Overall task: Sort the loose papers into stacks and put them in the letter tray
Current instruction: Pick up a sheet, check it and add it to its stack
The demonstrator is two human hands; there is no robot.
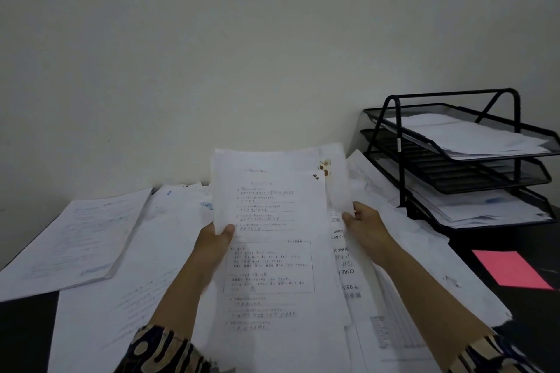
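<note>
White loose papers blanket the dark counter before me, beside the black three-tier letter tray at right, its top and bottom tiers holding sheets. My left hand and right hand lift a printed sheaf, fingers pinching its lower edges.

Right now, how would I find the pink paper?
Look at the black letter tray against the wall on the right. In front of it, on the dark desk, lies one pink paper flat by itself. Every other sheet around is white, so its colour gives it away.
</note>
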